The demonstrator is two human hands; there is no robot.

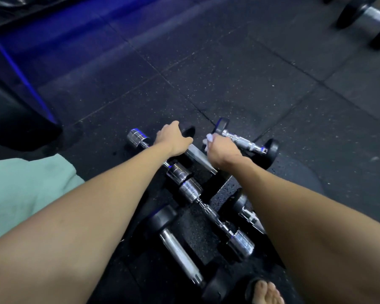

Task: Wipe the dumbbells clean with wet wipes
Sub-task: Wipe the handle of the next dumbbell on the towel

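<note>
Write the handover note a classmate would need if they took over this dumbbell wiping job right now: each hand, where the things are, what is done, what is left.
Left hand: rests on the black end of a dumbbell with a flat chrome handle, steadying it; whether the fingers curl round it cannot be told.
Right hand: grips a white wet wipe, held against that dumbbell's handle.
Things: several dumbbells lie close together on the rubber floor, among them a chrome one and a black-ended one nearer the person.
Done: cannot be told which are already wiped.
Left: finish this one, then do the others.
</note>
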